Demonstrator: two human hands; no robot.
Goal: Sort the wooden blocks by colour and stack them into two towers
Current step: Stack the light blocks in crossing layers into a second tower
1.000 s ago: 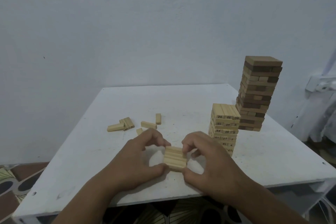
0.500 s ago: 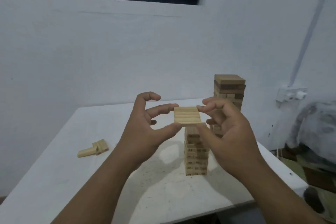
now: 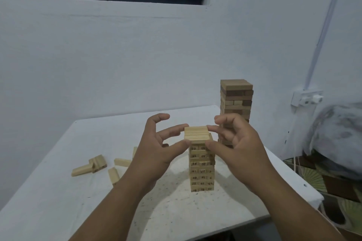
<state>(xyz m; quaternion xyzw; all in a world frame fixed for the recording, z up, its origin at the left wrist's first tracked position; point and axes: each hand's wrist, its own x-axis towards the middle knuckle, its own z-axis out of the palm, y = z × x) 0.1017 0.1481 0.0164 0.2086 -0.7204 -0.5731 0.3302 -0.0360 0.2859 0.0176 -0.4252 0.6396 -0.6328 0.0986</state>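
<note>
Pale pine blocks, a row of them pressed side by side into one flat layer point(image 3: 196, 133), sit pinched between both hands just above the light tower point(image 3: 201, 168), at or barely over its top course; contact cannot be told. Black numbers are stamped on the tower's block ends; "44" and "41" read fairly clearly, the rest are blurred. The left hand point(image 3: 156, 148) grips the layer's left edge with thumb below and middle fingers on the side, its index finger arched up and free. The right hand point(image 3: 237, 143) mirrors it on the right edge, thumb underneath, fingertips curled onto the top corner. Both forearms reach in from the lower frame. Behind the right hand stands the taller dark-and-tan tower point(image 3: 236, 101), near the far right corner of the white table point(image 3: 58, 201). Loose light blocks point(image 3: 92, 166) lie scattered to the left. A wall switch plate point(image 3: 306, 97) hangs at right. Compared with half a second ago, the layer has dropped closer to the tower top.
</note>
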